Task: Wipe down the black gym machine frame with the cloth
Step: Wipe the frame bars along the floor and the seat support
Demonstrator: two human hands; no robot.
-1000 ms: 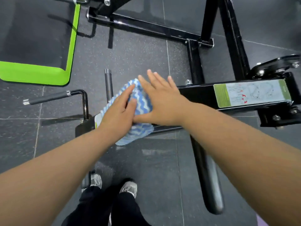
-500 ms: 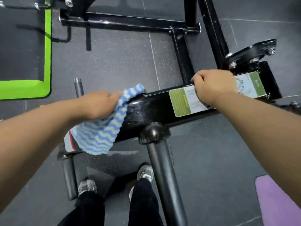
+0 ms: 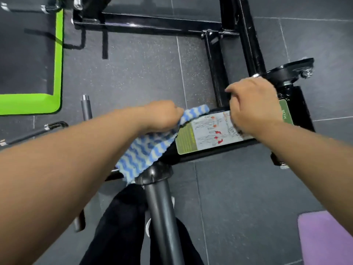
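Head-cam view looking down at a gym machine on a dark tiled floor (image 3: 133, 77); the person's left hand (image 3: 162, 116) has its fingers curled tight, gripping a bunched blue-and-white wavy cloth (image 3: 141, 153) against the top edge of the black frame beam (image 3: 215, 153); the rest of the cloth drapes loose down the beam's near side, its hem reaching the collar of a grey post (image 3: 162, 207) that rises toward the camera; the right hand (image 3: 252, 106) is curled over the beam's far edge, fingers hooked round it, resting on a green-bordered instruction label (image 3: 206, 134), w/ a bolted pivot plate (image 3: 290, 71) just beside the knuckles. Likely risks, judged from this: the cloth is balled up, so only a small part probably meets the metal and streaks or missed strips could result; the hanging hem might snag on the post collar and tug out of the grip; a wipe to the right would run into the bracing hand, leaving the area under it uncleaned; the cloth's edge could catch the label's border and lift it; if the beam pivots, the right-hand fingers could be pinched near the plate.
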